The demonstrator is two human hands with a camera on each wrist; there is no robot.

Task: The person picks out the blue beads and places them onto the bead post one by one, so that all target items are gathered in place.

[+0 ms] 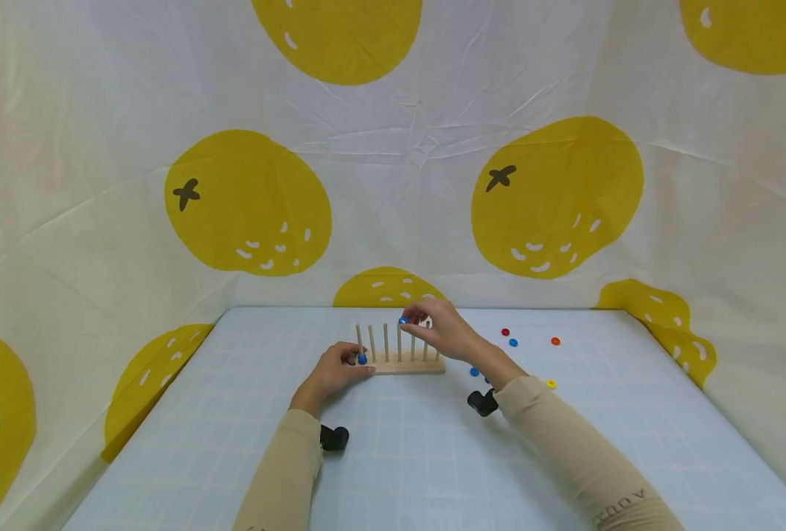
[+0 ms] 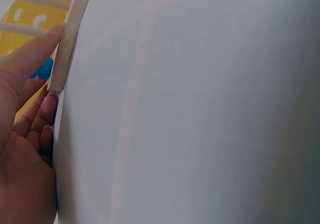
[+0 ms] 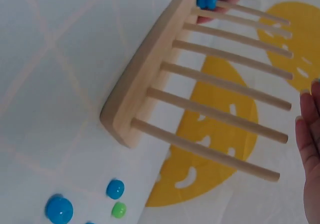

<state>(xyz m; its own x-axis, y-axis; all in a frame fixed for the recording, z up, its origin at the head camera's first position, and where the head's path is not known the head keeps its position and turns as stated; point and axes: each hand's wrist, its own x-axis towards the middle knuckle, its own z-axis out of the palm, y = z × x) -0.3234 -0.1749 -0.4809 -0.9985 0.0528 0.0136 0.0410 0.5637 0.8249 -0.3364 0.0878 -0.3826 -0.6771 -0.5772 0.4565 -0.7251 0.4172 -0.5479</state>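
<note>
Our left hand (image 1: 332, 371) grips the pale wooden seven-peg rack (image 1: 408, 366) on the desk (image 1: 400, 464); our right hand (image 1: 444, 330) pinches a round blue bead (image 1: 402, 321). Only the leftmost peg (image 1: 359, 337) carries blue beads (image 3: 206, 1); six are bare, with loose coloured beads (image 1: 513, 343) lying right.

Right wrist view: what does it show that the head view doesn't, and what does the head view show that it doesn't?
Only the right wrist view shows a green bead, lying near loose blue beads.

Only the head view shows the red bead, orange bead, yellow bead, beige sleeves, and the pinched blue bead in the right hand.

Both share the wooden peg rack, blue on its end peg beside the left hand, part of the right hand, loose blue beads, and the yellow fruit print.
</note>
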